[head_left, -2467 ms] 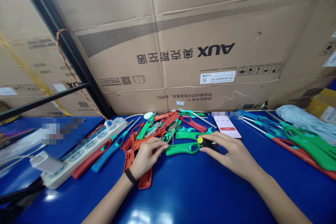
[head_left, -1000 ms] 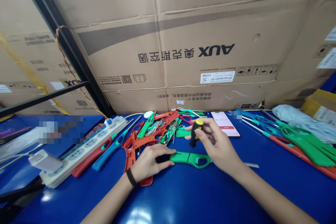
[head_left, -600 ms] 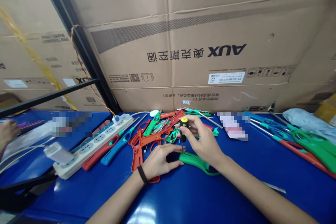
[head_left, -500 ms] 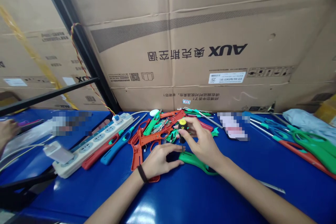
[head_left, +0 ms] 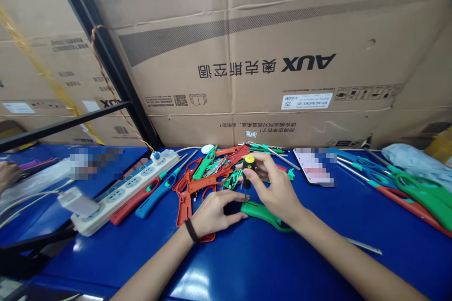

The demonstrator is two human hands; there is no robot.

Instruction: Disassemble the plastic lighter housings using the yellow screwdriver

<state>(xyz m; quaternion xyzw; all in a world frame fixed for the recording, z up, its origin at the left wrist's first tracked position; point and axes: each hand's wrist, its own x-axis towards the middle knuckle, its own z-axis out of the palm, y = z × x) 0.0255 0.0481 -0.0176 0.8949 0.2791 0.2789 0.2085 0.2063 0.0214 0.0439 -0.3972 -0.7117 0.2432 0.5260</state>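
My right hand [head_left: 277,190] is closed around a small black screwdriver [head_left: 249,176] with a yellow cap. The tool stands nearly upright, its tip on the near-left end of a green lighter casing [head_left: 263,211]. With fingers and thumb, my left hand [head_left: 213,214], a dark band at its wrist, grips that same end. The casing lies on the blue table, its ring-shaped part partly hidden under my right hand. Just beyond my hands are opened orange lighter casings [head_left: 205,183] and a heap of small parts [head_left: 221,167].
A white power strip [head_left: 120,193] lies to the left, beside a red lighter [head_left: 136,202] and a blue lighter [head_left: 160,195]. A phone [head_left: 312,167] and several long lighters [head_left: 399,197] are on the right. A large cardboard box [head_left: 254,42] stands behind. Another person's hand [head_left: 9,174] shows far left.
The screwdriver's top has tilted slightly to the right, with its tip still on the green casing. Both hands stay nearly in place; the whole view has shifted a little.
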